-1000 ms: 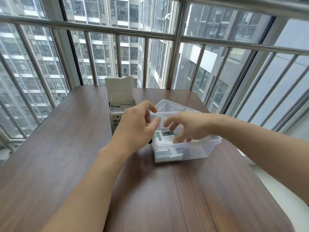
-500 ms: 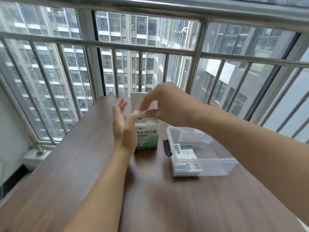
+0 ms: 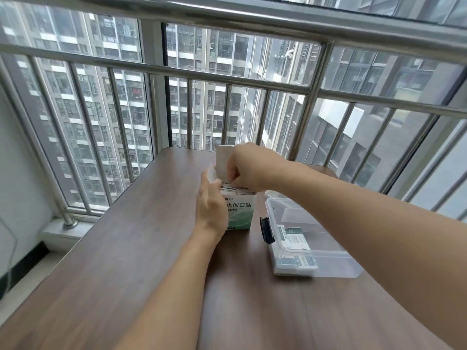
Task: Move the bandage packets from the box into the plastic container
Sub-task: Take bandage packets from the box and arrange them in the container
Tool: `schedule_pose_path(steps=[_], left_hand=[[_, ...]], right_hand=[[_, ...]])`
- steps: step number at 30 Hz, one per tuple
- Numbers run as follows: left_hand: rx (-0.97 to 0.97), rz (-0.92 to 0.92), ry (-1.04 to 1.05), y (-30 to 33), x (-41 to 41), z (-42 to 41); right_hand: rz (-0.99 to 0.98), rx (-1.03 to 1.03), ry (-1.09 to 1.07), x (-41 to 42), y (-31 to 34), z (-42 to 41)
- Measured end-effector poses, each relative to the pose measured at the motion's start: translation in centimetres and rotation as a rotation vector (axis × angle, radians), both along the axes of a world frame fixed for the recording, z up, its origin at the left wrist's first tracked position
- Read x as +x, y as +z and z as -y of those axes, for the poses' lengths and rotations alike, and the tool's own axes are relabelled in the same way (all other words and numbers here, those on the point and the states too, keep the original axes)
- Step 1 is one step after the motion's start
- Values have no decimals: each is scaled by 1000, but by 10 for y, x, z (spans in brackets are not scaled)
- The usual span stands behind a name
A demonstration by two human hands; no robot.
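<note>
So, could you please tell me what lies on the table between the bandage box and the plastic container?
Nothing lies there: the head view shows a bare strip of wooden table between the bandage box and the plastic container, whose black latch faces the box.

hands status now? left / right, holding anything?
Left hand: open, flat against the side of the box.
Right hand: fingers curled into the box top; grip on a packet cannot be told.

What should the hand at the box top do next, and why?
Probably lift a packet out: the right hand has its fingers curled at the open top of the green-and-white cardboard box, the left hand steadies it, and the clear plastic container sits beside.
</note>
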State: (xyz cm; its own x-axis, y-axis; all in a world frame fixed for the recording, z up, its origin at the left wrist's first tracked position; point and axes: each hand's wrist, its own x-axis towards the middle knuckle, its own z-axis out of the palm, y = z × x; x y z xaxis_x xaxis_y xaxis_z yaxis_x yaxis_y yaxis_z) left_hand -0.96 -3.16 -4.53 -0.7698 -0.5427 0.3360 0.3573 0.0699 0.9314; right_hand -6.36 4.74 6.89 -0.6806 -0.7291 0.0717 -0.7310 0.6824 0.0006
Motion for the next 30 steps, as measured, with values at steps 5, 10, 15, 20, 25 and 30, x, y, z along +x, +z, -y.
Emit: schedule_pose_path(steps=[5,10,15,20,25,30], left_hand=[[-14,25,38,0,-2,0],[7,22,29,4,1,-2],[-2,13,20,6,6,-5],[-8,-1,4,7,4,-3],[-17,13,6,5,1,-3],[-31,2,-5,6,3,-3]], right_hand=[[24,69,60,-1,5,-1],[66,124,105,0,9,-2],[61,154,113,-1,7,1],[79,45,114,-6,9,-4],[186,-37,99,-18,7,-12],[222,-75,65,-21,8,-7]])
